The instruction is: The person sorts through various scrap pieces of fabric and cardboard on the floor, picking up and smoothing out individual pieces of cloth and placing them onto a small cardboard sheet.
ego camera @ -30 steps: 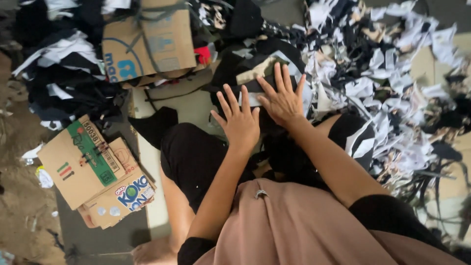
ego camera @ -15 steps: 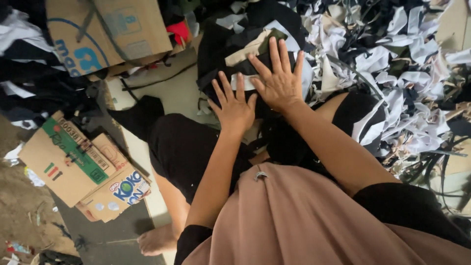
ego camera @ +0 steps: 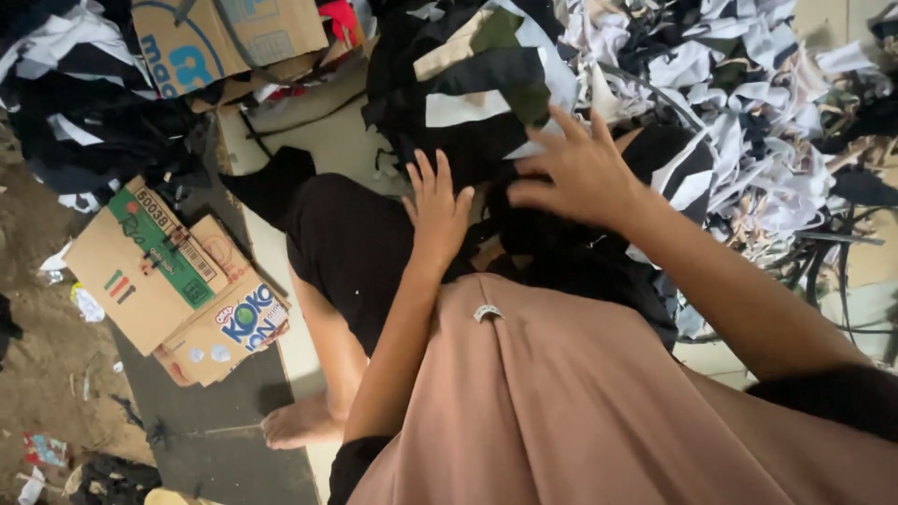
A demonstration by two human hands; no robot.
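Observation:
My left hand (ego camera: 436, 210) lies flat with fingers spread on black fabric (ego camera: 524, 238) over my lap. To its right, my right hand (ego camera: 578, 170) rests on the same dark fabric, fingers apart, touching the edge of a black, white and olive cloth bundle (ego camera: 472, 79) in front of me. Neither hand grips anything. I sit cross-legged in black shorts (ego camera: 341, 243) and a dusty-pink shirt (ego camera: 561, 402), with a bare foot (ego camera: 297, 423) at the lower left.
A large heap of white, grey and black cloth scraps (ego camera: 739, 103) fills the right side. Flattened cardboard boxes (ego camera: 164, 276) lie on the floor at the left, another cardboard box (ego camera: 229, 37) at the top. Dark clothes (ego camera: 84, 103) pile at the upper left.
The view has shifted closer. Both hands have slid nearer to me over the dark fabric, and the right hand has turned so its fingers point left.

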